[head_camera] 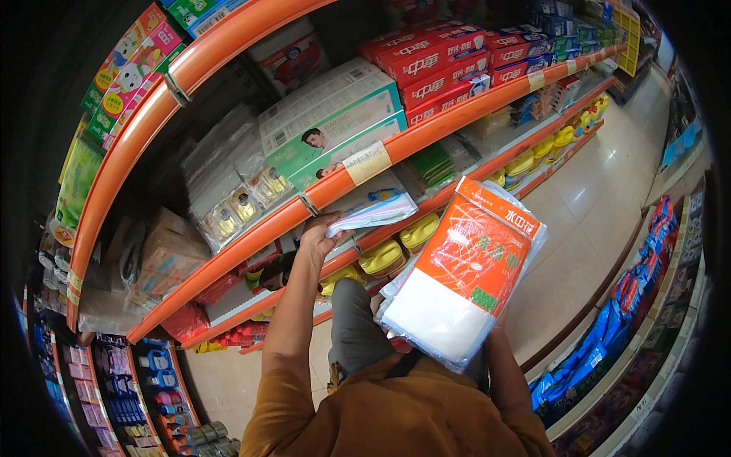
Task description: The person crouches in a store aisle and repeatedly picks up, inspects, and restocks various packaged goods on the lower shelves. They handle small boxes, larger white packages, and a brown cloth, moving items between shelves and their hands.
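My left hand (321,233) reaches under an orange-edged shelf. Its fingers are closed on the near edge of a flat stack of plastic-wrapped packets (377,200), white with a blue print, on the shelf below. In front of my body, my right hand (498,324) supports a stack of flat plastic-wrapped packets (457,274). The uppermost one has an orange header with writing over white, cloth-like contents. Most of my right hand is hidden behind that stack; only a part near the wrist shows.
The orange shelf edge (422,145) runs just above my left hand. Green-and-white boxes (337,123) and red toothpaste boxes (434,65) stand on that shelf. Yellow-capped bottles (382,257) line the lowest shelf. Blue bags (617,320) lie along the right-hand shelf, across the tiled floor (571,228).
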A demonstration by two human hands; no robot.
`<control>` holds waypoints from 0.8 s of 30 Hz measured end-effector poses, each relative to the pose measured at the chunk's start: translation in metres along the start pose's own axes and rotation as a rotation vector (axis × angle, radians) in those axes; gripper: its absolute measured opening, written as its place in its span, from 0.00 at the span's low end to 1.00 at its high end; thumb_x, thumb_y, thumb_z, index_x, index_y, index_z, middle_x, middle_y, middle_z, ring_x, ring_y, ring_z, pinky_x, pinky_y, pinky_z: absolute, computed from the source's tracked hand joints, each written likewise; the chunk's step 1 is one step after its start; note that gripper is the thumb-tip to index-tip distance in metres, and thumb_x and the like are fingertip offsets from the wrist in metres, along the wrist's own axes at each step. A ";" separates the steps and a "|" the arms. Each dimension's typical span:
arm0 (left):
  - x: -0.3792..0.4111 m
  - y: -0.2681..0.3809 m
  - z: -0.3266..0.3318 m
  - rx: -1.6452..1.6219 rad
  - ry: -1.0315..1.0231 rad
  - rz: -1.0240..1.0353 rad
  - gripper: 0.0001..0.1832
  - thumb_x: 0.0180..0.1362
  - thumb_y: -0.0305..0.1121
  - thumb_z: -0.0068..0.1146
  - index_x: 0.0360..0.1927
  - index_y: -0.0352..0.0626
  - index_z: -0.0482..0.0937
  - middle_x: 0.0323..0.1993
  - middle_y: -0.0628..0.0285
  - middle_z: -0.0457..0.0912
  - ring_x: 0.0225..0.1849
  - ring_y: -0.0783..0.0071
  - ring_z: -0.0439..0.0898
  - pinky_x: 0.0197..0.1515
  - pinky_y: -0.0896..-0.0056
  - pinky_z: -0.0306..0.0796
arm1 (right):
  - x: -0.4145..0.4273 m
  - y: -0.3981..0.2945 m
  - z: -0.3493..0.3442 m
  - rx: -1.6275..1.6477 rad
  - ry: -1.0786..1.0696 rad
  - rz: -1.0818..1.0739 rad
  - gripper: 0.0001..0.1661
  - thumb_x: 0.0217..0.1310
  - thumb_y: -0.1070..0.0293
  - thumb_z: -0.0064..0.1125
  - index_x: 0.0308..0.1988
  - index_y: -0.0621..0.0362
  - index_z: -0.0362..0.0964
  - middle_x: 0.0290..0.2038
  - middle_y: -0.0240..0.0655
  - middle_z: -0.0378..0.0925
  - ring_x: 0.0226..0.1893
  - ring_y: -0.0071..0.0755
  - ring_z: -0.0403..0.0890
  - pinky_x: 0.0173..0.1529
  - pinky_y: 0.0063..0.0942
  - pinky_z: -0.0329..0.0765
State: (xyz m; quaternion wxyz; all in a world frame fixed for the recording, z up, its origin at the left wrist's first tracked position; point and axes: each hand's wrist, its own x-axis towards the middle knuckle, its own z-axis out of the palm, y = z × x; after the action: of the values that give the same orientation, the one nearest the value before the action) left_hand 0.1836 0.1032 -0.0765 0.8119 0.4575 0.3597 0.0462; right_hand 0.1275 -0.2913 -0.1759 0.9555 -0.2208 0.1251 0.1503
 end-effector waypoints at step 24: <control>0.000 -0.073 -0.070 -0.031 -0.116 -0.223 0.09 0.52 0.30 0.51 0.36 0.39 0.72 0.28 0.59 0.76 0.24 0.69 0.73 0.17 0.77 0.64 | -0.002 -0.003 -0.002 -0.043 -0.063 0.017 0.27 0.57 0.53 0.41 0.47 0.65 0.62 0.42 0.44 0.72 0.40 0.40 0.74 0.45 0.37 0.73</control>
State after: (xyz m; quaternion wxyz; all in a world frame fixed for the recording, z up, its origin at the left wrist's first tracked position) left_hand 0.1217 0.1105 -0.1559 0.8384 0.4040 0.3599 -0.0656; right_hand 0.1261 -0.2951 -0.1754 0.9526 -0.2355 0.0933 0.1682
